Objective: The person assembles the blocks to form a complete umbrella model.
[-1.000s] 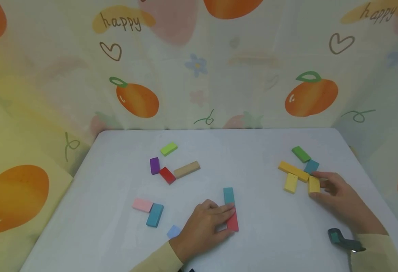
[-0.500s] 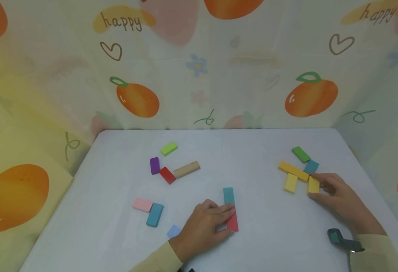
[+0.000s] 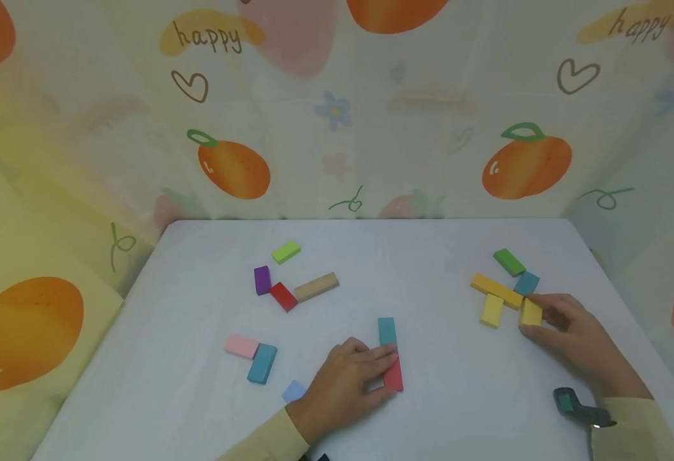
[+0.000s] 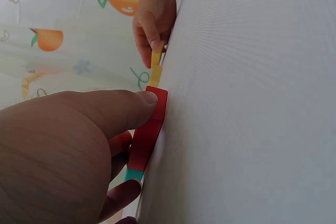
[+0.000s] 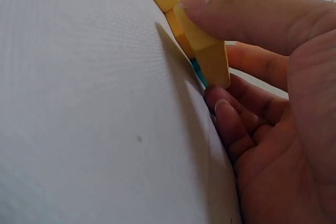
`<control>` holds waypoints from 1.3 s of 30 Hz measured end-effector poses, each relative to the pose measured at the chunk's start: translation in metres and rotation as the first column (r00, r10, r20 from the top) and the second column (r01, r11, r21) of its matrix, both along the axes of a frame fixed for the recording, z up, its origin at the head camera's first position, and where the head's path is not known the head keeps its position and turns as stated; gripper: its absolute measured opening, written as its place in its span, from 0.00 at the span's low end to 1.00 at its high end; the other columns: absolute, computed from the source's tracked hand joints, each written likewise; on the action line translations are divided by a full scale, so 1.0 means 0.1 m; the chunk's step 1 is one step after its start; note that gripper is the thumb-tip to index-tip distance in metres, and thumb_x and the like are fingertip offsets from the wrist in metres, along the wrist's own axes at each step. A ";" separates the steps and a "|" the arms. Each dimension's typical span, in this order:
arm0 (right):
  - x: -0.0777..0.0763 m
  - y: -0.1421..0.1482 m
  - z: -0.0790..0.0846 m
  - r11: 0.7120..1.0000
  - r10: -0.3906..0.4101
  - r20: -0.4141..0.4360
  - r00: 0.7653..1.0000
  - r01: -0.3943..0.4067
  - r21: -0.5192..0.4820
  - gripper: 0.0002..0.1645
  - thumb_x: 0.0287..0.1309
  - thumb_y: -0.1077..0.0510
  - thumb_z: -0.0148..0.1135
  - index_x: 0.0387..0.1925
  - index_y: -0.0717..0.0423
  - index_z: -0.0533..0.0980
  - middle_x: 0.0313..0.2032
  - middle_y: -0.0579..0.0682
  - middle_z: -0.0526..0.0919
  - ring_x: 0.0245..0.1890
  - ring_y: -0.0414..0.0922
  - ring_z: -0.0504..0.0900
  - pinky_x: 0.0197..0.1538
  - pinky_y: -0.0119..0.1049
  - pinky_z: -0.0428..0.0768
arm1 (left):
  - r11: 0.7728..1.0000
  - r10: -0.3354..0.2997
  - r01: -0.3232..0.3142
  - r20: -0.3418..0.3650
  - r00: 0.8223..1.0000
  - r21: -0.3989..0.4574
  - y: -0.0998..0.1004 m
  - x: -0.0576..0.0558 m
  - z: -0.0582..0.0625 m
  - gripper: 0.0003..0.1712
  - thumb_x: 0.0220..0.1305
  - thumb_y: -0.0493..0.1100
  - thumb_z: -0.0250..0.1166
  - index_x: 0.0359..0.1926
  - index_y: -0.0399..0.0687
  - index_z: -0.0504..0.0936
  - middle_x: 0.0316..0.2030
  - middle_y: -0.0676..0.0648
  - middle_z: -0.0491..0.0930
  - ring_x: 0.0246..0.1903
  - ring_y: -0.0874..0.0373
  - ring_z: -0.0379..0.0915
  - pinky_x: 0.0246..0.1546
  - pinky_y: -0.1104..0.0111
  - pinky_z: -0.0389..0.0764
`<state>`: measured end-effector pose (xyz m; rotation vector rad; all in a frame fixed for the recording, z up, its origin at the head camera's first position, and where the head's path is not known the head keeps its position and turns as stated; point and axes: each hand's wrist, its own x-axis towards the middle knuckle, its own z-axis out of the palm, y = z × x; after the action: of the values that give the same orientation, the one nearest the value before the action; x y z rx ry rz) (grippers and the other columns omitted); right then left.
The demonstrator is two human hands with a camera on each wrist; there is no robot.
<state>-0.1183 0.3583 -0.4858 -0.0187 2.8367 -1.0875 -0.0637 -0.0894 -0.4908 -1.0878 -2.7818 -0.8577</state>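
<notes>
My left hand holds a red block lying on the table, its thumb at the near end and its fingers over the far part. A teal block continues the line beyond the red one. At the right, my right hand pinches a yellow block between thumb and fingers. In the right wrist view this yellow block is tilted, with a shadow on the tabletop. Close by lie a longer orange-yellow block, a second yellow block, a small blue block and a green block.
On the white table, purple, red, tan and lime blocks lie at the back left. Pink and blue blocks meet nearer the front. A light-blue block sits by my left wrist.
The yellow block in my right hand has shifted slightly to the left and tilted, the right fingers moving with it. My left hand stays in place on the red block.
</notes>
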 end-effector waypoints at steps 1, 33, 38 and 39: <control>0.00 -0.01 0.00 1.000 -0.009 0.002 1.000 0.009 -0.001 0.46 0.68 0.39 0.77 0.74 0.64 0.73 0.66 0.63 0.73 0.64 0.67 0.74 0.52 0.33 0.76 | 1.000 -0.001 0.001 0.000 1.000 0.001 0.00 0.00 0.00 0.33 0.70 0.56 0.78 0.72 0.55 0.83 0.70 0.58 0.79 0.53 0.62 0.75 0.49 0.70 0.76; -0.09 -0.43 0.14 0.992 0.038 -0.343 0.938 -0.077 -0.099 0.36 0.60 0.66 0.81 0.69 0.64 0.78 0.55 0.55 0.74 0.45 0.39 0.73 0.50 0.14 0.71 | 1.000 0.008 -0.008 -0.009 1.000 -0.005 0.02 0.01 0.00 0.34 0.69 0.57 0.78 0.72 0.56 0.83 0.70 0.59 0.79 0.53 0.64 0.75 0.48 0.71 0.75; -0.12 -0.58 0.14 0.982 0.092 -0.386 0.918 -0.148 -0.118 0.36 0.56 0.69 0.83 0.67 0.65 0.80 0.53 0.53 0.76 0.44 0.41 0.74 0.49 0.16 0.74 | 1.000 0.011 -0.011 0.002 1.000 -0.020 0.02 0.01 0.01 0.35 0.70 0.58 0.77 0.73 0.56 0.83 0.70 0.59 0.79 0.53 0.64 0.75 0.48 0.72 0.75; -0.13 -0.62 0.14 0.980 0.102 -0.392 0.914 -0.160 -0.119 0.36 0.56 0.69 0.83 0.66 0.65 0.80 0.53 0.54 0.76 0.44 0.41 0.74 0.49 0.17 0.74 | 1.000 0.011 -0.011 0.003 1.000 -0.023 0.02 0.01 0.01 0.34 0.70 0.58 0.77 0.73 0.56 0.83 0.70 0.59 0.79 0.53 0.64 0.75 0.48 0.72 0.75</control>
<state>-0.1311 0.2965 -0.4719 -0.4812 3.0172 -1.3969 -0.0628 -0.0879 -0.4897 -1.0744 -2.8039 -0.8292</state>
